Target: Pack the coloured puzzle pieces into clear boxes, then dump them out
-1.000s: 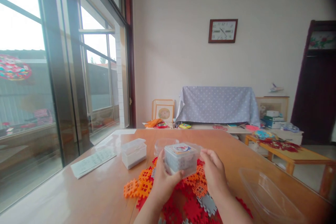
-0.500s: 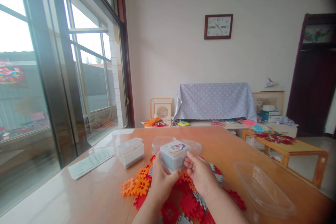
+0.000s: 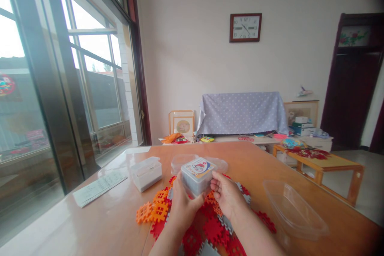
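Note:
A small clear plastic box (image 3: 196, 175) with a picture label on its lid and grey pieces inside is held above the wooden table (image 3: 90, 220). My left hand (image 3: 182, 205) grips its left side and underside. My right hand (image 3: 227, 197) is closed on its right side, fingers curled against the wall. Under both hands lies a heap of red, orange and grey waffle-shaped building tiles (image 3: 210, 224).
A second small lidded box (image 3: 146, 173) and a printed sheet (image 3: 100, 186) lie to the left. Clear lids or tubs (image 3: 220, 164) sit just behind the held box. A large clear tray (image 3: 292, 210) rests at the right. A low table (image 3: 322, 164) stands beyond.
My right hand has shifted from the box's far right side to nearer its front corner. The view has swung slightly right, and the box stays held in both hands.

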`<state>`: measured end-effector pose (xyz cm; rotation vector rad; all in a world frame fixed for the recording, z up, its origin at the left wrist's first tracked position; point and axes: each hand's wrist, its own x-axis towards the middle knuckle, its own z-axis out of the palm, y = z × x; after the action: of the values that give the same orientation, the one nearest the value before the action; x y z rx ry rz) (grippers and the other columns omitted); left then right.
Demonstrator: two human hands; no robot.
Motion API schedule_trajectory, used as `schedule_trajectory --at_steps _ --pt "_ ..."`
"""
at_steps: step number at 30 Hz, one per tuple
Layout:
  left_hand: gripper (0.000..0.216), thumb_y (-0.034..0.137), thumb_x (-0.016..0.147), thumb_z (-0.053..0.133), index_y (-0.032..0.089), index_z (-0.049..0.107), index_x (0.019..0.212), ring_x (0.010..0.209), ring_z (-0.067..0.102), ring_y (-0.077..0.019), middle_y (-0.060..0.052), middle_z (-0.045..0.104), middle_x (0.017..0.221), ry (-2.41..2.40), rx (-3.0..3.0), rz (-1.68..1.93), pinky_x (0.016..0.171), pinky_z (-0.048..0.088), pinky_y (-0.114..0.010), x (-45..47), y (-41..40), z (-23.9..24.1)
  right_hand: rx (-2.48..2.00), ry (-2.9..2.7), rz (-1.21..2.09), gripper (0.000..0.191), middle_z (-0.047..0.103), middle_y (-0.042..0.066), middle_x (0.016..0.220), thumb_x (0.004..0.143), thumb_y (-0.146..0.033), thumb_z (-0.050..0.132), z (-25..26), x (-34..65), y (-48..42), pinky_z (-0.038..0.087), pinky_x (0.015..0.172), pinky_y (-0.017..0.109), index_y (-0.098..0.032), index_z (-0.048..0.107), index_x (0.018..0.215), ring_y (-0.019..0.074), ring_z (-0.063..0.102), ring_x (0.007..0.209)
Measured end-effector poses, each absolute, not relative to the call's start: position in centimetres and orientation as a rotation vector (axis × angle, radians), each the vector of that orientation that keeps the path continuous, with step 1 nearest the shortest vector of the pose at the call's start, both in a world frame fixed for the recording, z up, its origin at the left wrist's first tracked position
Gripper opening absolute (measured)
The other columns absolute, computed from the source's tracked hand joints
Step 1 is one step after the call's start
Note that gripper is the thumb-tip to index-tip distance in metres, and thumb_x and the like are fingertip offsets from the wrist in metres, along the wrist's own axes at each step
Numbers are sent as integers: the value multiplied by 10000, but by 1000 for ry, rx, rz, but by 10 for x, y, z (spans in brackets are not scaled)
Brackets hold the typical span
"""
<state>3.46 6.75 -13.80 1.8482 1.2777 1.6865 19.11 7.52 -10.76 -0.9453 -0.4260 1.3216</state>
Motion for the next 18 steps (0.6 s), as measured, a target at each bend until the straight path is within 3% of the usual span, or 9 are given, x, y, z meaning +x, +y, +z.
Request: schedule_trajectory --at_steps 10,18 --pt "898 410 697 789 179 355 1448 1204 540 -335 -144 551 1293 1346 1938 1670 1018 433 -491 33 66 -134 -914 -470 1356 369 663 8 668 620 -317 886 -108 193 76 279 391 168 -162 635 841 100 587 546" --pt "945 343 691 783 182 298 1486 1295 477 -335 -156 496 1364 1386 2048 1640 1089 393 -501 32 71 -144 -934 -416 1355 235 613 -17 617 720 -285 790 -103 198 76 234 362 145 -162 615 816 66 530 487"
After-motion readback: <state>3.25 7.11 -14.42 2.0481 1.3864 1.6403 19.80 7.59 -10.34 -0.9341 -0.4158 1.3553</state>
